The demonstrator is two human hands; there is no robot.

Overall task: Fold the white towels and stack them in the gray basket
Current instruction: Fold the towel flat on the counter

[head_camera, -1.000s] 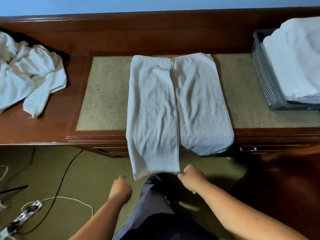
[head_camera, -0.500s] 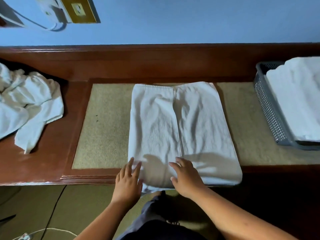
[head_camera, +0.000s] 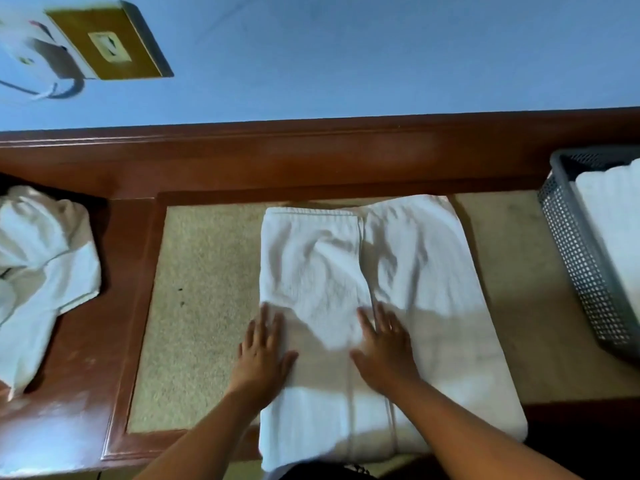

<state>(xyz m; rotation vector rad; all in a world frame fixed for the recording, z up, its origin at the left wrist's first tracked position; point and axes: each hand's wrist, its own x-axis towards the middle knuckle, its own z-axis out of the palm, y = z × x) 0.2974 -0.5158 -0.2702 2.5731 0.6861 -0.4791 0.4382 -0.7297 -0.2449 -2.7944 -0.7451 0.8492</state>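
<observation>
Roughly midway, I judge: folded towels (head_camera: 616, 237) fill the gray basket (head_camera: 581, 265) at right, and a crumpled pile (head_camera: 41, 271) waits at left. The left hand (head_camera: 261, 355) and right hand (head_camera: 384, 355) press flat, grasping nothing, on the part-folded towel (head_camera: 415, 271) on the wooden desk (head_camera: 86, 393) and its beige inlay (head_camera: 201, 306), below a blue wall (head_camera: 346, 57).

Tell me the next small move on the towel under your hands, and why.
Probably pinch the near edge and fold it to the far end: left hand and right hand lie flat on the towel, whose sides are already folded in lengthwise.
</observation>
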